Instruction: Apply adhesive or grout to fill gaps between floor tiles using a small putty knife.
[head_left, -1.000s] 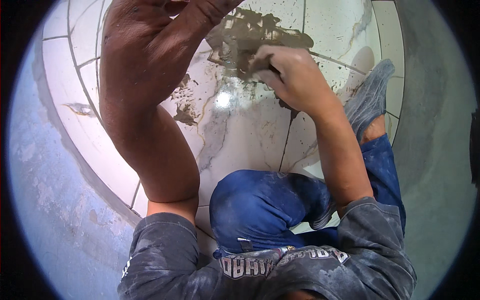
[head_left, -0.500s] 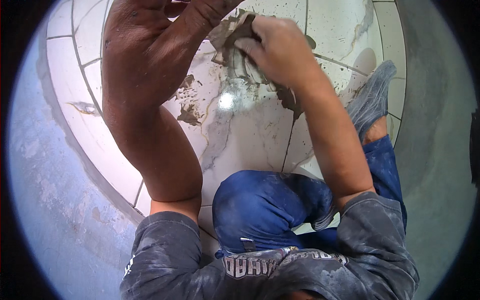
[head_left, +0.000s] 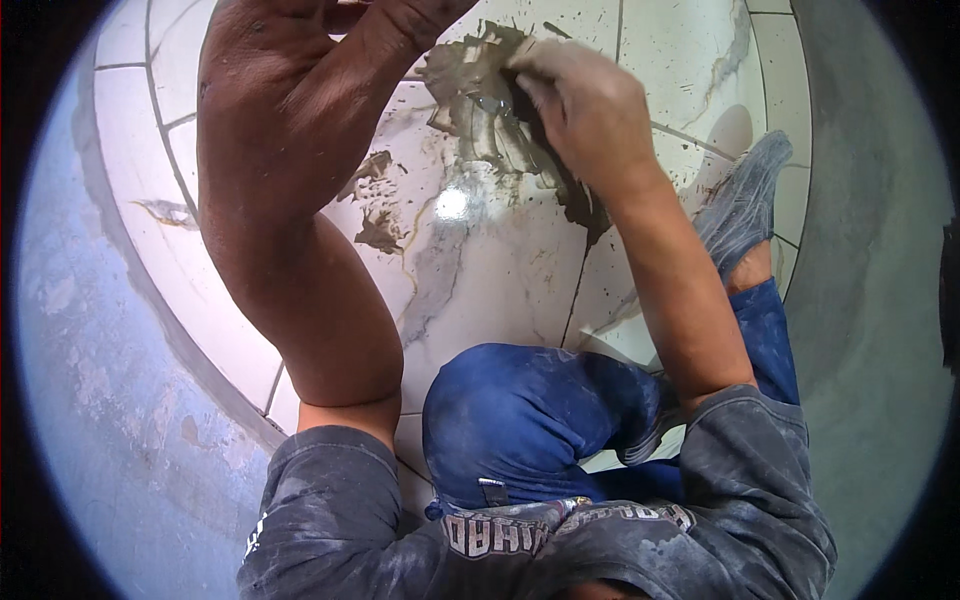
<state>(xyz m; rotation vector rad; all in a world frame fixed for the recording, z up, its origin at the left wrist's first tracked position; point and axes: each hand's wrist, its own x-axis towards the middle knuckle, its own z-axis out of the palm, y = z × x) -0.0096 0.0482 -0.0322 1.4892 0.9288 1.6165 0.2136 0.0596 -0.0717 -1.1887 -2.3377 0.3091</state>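
Observation:
My right hand [head_left: 592, 108] is closed in a pinch, its fingertips low over a smear of wet grey-brown paste [head_left: 475, 95] on the white marble-patterned tiles [head_left: 490, 280]. Whatever sits between those fingers is hidden and blurred. A dark band of paste runs beside the hand, ending near a tile joint. Close to the camera, my left hand [head_left: 285, 105] looks large and dark; its thumb stretches toward the upper edge, and its other fingers are mostly cut off or hidden.
Small paste clumps [head_left: 380, 230] and specks lie on the tiles. My bent knee [head_left: 510, 410] in blue trousers is at the near edge, and my foot in a grey sock [head_left: 750, 190] rests at right. A bluish wall [head_left: 130, 400] borders the left, a grey surface [head_left: 870, 250] the right.
My right hand has shifted a little right and nearer, uncovering more of the paste smear with its streaks. My left hand has barely moved.

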